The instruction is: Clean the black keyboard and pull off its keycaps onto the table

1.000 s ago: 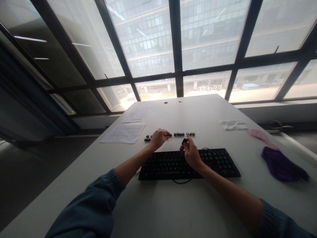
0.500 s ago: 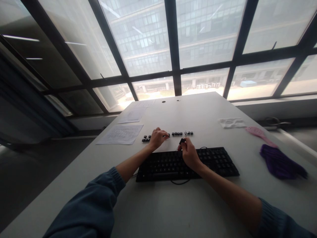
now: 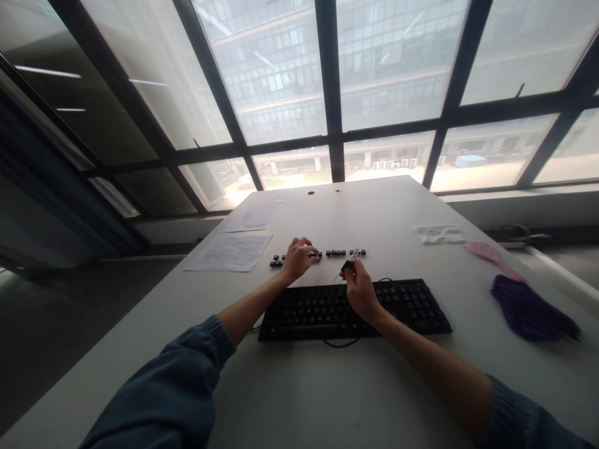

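A black keyboard (image 3: pixel 309 310) lies on the white table, below both hands. Behind it several small black keycaps (image 3: pixel 336 253) stand in a broken row. My left hand (image 3: pixel 298 259) is over the left part of this row, its fingers apart, with the fingertips by some keycaps. My right hand (image 3: pixel 359 285) is closed on a small tool with a black middle (image 3: pixel 347 265) and thin wire ends, above the keyboard's back edge. The tool's upper wire end overlaps the keycaps at the right of the row.
Written paper sheets (image 3: pixel 229 252) lie at the left of the table (image 3: pixel 290 393). On the right are a white cloth (image 3: pixel 440 234), a pink brush-like object (image 3: pixel 491 257) and a purple bundle (image 3: pixel 533 310). A cable runs by the keyboard. Large windows rise behind.
My left hand's fingers have spread a little over the keycaps. The tool in my right hand has tilted, its upper wire end now further right.
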`<state>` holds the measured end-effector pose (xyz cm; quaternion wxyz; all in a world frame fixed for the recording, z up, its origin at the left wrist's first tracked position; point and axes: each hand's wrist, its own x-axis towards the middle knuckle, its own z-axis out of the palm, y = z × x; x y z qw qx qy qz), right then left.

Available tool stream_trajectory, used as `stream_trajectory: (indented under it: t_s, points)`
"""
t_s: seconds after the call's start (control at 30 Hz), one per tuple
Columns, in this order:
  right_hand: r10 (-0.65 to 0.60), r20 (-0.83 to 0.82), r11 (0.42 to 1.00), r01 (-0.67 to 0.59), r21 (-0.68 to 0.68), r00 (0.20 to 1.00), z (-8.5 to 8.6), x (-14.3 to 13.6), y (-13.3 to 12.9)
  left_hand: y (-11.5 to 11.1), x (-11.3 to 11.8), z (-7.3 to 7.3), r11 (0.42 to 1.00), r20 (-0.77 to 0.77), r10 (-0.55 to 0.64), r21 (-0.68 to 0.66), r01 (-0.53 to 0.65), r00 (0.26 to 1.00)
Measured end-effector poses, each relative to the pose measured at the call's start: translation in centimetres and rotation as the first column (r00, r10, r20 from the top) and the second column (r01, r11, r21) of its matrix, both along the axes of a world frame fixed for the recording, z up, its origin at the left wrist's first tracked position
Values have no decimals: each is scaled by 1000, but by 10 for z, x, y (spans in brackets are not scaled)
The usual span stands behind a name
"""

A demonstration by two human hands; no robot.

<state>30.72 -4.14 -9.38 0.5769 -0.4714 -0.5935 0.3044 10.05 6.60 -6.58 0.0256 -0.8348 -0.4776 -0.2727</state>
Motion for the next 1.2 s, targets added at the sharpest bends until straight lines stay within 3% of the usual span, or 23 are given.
stream_trajectory:
  t_s: [0.13, 0.27, 0.43, 0.53, 0.77, 0.93, 1.2]
  points:
    - [-26, -39, 1000, 26, -7, 999, 1, 1, 1, -17, 1, 22, 996, 93, 44, 71, -51, 995]
    - [2, 42, 1000, -3, 23, 999, 8, 5, -1, -54, 13, 33, 998, 138, 26, 58, -34, 990]
    - [103, 206, 991, -118, 62, 973, 11, 12, -2, -105, 32, 10, 982, 178, -94, -147, 121, 979]
    - [173, 265, 982, -187, 29, 949, 8, 13, -3, -122, 37, -5, 965, 177, -96, -223, 135, 979]
    - [249, 376, 953, -295, 70, 893, 6, 12, -11, -120, 42, -2, 960, 102, -100, -253, 123, 990]
    - [219, 323, 963, -257, 81, 921, 3, 16, -13, -113, 50, -6, 938, 106, -115, -316, 143, 988]
    - [104, 189, 989, -122, 83, 976, 1, 18, -10, -121, 52, -14, 976, 263, -93, -164, 140, 960]
